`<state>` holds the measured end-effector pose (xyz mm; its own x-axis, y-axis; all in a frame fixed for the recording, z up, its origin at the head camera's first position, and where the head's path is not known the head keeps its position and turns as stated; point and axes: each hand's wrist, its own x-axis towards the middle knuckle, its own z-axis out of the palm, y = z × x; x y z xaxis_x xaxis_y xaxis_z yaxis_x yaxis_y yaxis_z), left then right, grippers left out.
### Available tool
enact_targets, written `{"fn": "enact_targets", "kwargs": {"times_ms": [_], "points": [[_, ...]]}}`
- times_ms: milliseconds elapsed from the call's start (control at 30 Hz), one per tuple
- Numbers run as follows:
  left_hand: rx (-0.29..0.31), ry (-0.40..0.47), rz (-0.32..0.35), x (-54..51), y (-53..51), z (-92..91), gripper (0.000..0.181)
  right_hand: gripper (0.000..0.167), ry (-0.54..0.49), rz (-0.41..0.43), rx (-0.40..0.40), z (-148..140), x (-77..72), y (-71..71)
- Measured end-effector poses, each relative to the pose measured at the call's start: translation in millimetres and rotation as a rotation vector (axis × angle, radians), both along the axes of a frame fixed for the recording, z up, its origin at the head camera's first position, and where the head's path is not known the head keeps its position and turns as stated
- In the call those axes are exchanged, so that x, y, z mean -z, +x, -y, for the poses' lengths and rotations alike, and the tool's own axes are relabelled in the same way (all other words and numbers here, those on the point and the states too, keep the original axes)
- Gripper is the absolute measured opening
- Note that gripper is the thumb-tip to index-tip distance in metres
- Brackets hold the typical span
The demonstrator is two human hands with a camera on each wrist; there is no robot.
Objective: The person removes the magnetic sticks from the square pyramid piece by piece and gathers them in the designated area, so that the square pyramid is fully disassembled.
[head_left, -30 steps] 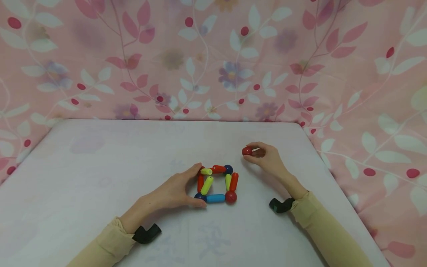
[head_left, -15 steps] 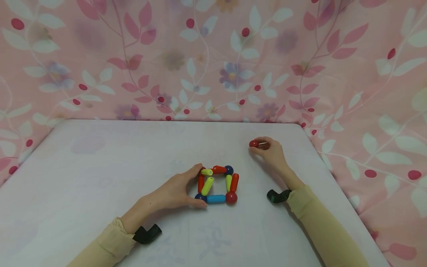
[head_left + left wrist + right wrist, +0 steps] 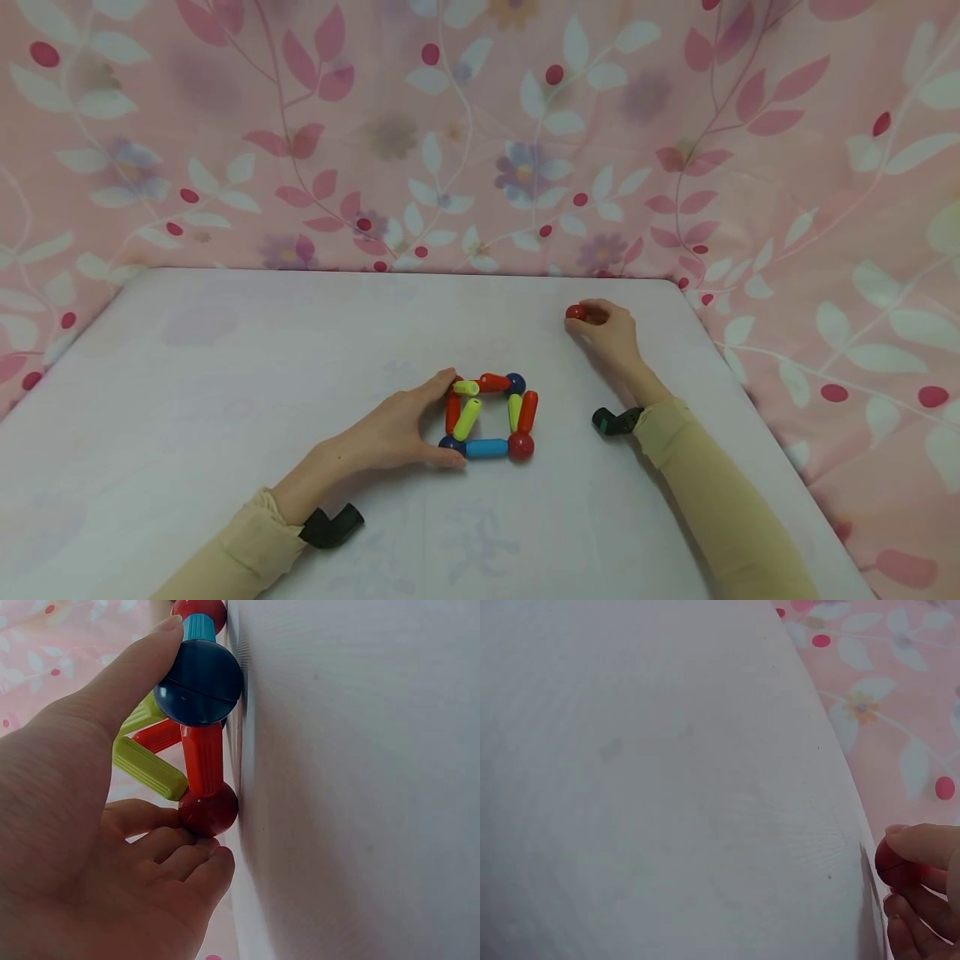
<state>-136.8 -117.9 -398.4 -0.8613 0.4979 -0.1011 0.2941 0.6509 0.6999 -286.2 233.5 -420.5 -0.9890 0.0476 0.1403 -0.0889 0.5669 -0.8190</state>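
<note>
A square-based frame of magnetic rods and balls lies on the table, with a blue rod (image 3: 487,448) along its near side. Near corners are a navy ball (image 3: 450,447) and a red ball (image 3: 521,446); another navy ball (image 3: 515,383) is at the far right. Yellow-green rods (image 3: 467,419) and a red rod (image 3: 528,412) tilt upward. My left hand (image 3: 386,427) grips the frame's left side, thumb by the near navy ball, fingertips at a far red ball (image 3: 210,812). At the back right, my right hand (image 3: 615,335) pinches a loose red ball (image 3: 894,866) just above or on the table; contact is unclear.
The white-covered table (image 3: 225,367) ends at a pink floral curtain (image 3: 390,125) behind and to the right. Each wrist carries a black camera mount (image 3: 332,527) near the cuff.
My right hand has moved back and slightly right, away from the frame, carrying the red ball. My left hand and the rod frame stay in place.
</note>
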Motion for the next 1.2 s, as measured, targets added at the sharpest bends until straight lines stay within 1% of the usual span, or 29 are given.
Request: {"fn": "enact_targets", "kwargs": {"times_ms": [367, 633, 1067, 1200], "points": [[-0.004, -0.001, 0.009, -1.0, 0.3, -0.2, 0.115, 0.047, 0.013, -0.024, 0.001, -1.1, 5.9, -4.4], [-0.007, -0.015, 0.012, -2.3, -0.2, -0.8, 0.115, 0.051, -0.008, 0.027, -0.002, -1.3, 5.3, -4.5], [-0.007, -0.015, 0.020, -2.4, 0.2, -0.6, 0.115, 0.053, -0.013, 0.041, -0.005, -1.9, 4.2, -1.3], [-0.008, -0.008, 0.024, -2.7, 0.9, -0.9, 0.115, 0.057, -0.007, 0.043, -0.003, -3.3, 4.2, -0.2]]}}
